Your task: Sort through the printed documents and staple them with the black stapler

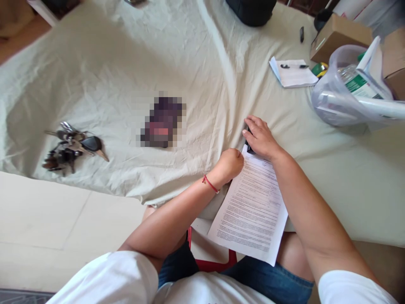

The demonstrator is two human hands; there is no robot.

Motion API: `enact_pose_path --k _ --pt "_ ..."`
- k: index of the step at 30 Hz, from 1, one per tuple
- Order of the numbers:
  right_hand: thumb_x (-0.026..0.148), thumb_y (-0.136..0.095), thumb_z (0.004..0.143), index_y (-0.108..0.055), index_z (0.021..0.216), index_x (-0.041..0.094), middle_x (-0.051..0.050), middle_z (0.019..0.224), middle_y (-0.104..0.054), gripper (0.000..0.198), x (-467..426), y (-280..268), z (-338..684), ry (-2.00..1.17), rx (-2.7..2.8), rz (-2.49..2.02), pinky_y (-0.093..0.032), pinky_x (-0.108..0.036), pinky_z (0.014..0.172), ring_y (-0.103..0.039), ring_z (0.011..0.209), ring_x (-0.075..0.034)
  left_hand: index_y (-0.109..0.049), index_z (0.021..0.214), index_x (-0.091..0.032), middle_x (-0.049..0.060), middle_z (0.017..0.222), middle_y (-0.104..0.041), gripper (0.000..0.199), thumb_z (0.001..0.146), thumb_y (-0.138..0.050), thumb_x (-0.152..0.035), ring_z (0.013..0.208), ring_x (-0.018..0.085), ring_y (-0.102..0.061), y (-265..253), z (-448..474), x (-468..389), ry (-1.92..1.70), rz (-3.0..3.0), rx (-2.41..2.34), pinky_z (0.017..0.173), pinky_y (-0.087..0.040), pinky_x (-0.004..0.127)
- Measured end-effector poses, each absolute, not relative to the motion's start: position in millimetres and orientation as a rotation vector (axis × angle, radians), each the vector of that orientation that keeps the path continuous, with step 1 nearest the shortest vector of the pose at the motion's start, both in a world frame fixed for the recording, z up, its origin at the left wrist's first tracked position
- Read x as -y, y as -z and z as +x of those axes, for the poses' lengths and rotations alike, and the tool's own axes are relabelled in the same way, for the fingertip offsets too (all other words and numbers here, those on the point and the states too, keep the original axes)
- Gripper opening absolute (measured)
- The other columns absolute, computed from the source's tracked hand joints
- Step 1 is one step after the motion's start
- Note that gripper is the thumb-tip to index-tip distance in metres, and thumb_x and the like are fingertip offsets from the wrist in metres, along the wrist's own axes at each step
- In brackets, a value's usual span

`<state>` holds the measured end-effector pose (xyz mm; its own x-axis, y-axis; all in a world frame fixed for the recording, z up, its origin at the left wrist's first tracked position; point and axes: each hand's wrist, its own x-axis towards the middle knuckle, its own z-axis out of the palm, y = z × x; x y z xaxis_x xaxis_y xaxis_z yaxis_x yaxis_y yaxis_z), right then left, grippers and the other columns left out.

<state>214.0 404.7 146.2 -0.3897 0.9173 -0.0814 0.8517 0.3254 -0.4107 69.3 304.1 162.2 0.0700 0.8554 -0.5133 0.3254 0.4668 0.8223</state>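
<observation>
A stack of printed paper sheets (249,202) hangs over the table's front edge, its lower end above my lap. My left hand (230,164) is closed on the upper left corner of the sheets, thumb and fingers pinched together. At their top edge, my right hand (260,136) lies over a black stapler (249,134), fingers curled around it. Most of the stapler is hidden under that hand, and I cannot tell whether its jaws touch the paper.
A bunch of keys (74,147) and a pixelated dark rectangular object (164,120) lie to the left on the cloth-covered table (186,63). To the right are a notepad (295,74) with a pen, a clear plastic bin (332,103) and a cardboard box (340,36). A black bag (253,10) sits behind.
</observation>
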Motion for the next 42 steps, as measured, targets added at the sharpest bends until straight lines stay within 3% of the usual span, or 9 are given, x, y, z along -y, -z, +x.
enact_pose_path --k 14,23,32,42 --pt "0.036 -0.042 0.101 -0.059 0.15 0.025 -0.014 0.163 -0.05 0.053 -400.3 -137.7 207.0 -0.438 2.33 -1.712 -0.028 -0.069 0.127 -0.044 0.15 -0.038 -0.039 0.059 -0.024 0.0 0.058 -0.041 0.036 0.091 -0.051 -0.013 0.062 0.017 -0.046 -162.8 69.3 -304.0 -0.526 1.169 -1.559 0.061 -0.036 0.03" --pt "0.033 -0.042 0.099 -0.061 0.148 0.029 -0.013 0.158 -0.054 0.052 -397.5 -131.6 204.2 -0.348 2.304 -1.696 -0.028 -0.072 0.124 -0.045 0.147 -0.039 -0.045 0.059 -0.024 0.002 0.059 -0.048 0.034 0.091 -0.053 -0.018 0.07 0.02 -0.056 -156.6 70.0 -303.3 -0.558 1.202 -1.559 0.063 -0.039 0.03" --pt "0.031 -0.041 0.1 -0.061 0.146 0.031 -0.013 0.161 -0.051 0.05 -390.2 -134.8 201.0 -0.349 2.297 -1.718 -0.023 -0.075 0.124 -0.039 0.151 -0.04 -0.04 0.059 -0.025 0.001 0.058 -0.044 0.035 0.091 -0.052 -0.015 0.069 0.02 -0.053 -155.1 70.7 -302.9 -0.592 1.226 -1.558 0.064 -0.037 0.03" --pt "0.033 -0.045 0.1 -0.072 0.129 0.031 -0.011 0.151 -0.058 0.04 -407.9 -131.4 208.0 -0.37 2.284 -1.732 -0.032 -0.069 0.124 -0.05 0.142 -0.037 -0.036 0.06 -0.025 0.0 0.059 -0.041 0.038 0.094 -0.047 -0.015 0.067 0.019 -0.049 -154.8 68.4 -300.5 -0.586 1.301 -1.528 0.065 -0.036 0.031"
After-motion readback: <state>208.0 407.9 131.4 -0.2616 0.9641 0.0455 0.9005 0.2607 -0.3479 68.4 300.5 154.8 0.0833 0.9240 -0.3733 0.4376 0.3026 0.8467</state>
